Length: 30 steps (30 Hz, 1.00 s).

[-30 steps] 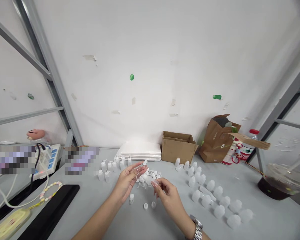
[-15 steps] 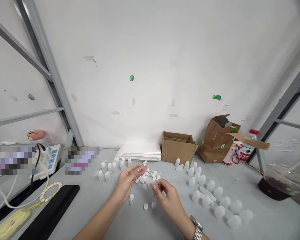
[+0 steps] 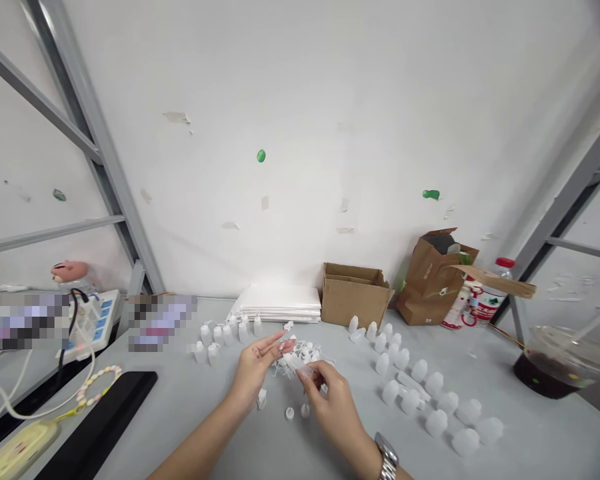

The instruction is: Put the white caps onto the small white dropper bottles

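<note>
My left hand [image 3: 257, 368] is raised over the grey table [image 3: 190, 427], fingers pinched on a small white plastic cap piece [image 3: 286, 345]. My right hand [image 3: 330, 400] is close beside it, fingers curled round a small translucent bottle [image 3: 303, 369]; the two hands nearly touch. Just behind them lies a pile of small white caps [image 3: 305, 352]. Three loose white caps [image 3: 291, 413] sit on the table below the hands. A watch is on my right wrist.
Capped bottles stand in a group at the left [image 3: 220, 333]; several uncapped translucent bottles [image 3: 430, 400] lie at the right. At the back are a white stack [image 3: 279, 302], a cardboard box [image 3: 354, 293], a brown paper bag [image 3: 437, 280], a drink cup [image 3: 560, 363]. A power strip [image 3: 87, 323] and black pad [image 3: 100, 420] are at the left.
My right hand has moved a little left and up toward my left hand, bringing the small bottle close to the cap piece. The view has shifted slightly.
</note>
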Tool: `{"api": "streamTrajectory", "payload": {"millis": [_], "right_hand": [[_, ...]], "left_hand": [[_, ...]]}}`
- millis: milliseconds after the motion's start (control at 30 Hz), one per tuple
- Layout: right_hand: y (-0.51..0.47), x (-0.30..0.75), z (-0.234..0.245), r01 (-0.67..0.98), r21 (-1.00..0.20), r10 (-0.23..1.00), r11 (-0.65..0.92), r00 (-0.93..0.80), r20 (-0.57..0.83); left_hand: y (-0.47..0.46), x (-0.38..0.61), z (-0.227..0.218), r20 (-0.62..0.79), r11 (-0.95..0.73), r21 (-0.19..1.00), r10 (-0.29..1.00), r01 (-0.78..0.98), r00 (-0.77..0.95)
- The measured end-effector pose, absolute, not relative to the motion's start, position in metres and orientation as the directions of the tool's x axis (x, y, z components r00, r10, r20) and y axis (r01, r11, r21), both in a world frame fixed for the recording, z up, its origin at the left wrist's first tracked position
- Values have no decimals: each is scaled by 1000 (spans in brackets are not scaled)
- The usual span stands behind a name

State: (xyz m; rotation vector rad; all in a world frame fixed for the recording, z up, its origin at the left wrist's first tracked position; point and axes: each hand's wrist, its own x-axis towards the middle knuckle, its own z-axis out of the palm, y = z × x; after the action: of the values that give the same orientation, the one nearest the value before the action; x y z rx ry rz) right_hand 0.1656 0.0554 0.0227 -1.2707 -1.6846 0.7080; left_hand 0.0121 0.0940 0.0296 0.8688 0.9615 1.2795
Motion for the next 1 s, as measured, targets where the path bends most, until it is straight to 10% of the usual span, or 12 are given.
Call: {"api": "streamTrajectory", "payload": {"millis": [700, 1000], "right_hand": [[58, 165, 16, 448, -827, 939, 340, -117, 322], [73, 159, 34, 608, -659, 894, 443, -245, 376]], "left_hand": [[93, 14, 40, 12, 47, 961, 977, -272, 211], [21, -16, 5, 238, -239, 926, 970, 291, 41]]}}
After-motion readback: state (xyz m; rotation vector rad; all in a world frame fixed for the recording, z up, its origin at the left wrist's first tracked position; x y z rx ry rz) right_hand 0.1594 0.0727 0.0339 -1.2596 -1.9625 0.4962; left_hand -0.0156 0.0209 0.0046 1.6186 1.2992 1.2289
